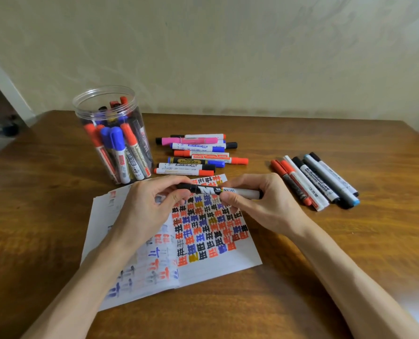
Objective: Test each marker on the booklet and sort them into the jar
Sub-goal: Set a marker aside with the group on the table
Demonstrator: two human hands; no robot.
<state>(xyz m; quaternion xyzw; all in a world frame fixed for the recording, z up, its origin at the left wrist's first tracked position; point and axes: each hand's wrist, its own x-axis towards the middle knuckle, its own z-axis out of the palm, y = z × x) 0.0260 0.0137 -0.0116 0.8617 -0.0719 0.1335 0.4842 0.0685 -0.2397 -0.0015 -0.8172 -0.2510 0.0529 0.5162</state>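
I hold a black-and-white marker (212,190) level above the open booklet (218,263). My left hand (146,211) pinches its black cap end and my right hand (257,204) grips the white barrel. The booklet's right page is covered with red, blue, black and gold test marks. A clear plastic jar (113,135) with several red, blue and black markers standing in it is at the back left. A pile of markers (198,155) lies behind the booklet. Another group of markers (318,182) lies to the right.
The wooden table (350,253) stands against a pale wall. Its left edge runs behind the jar, with floor beyond it.
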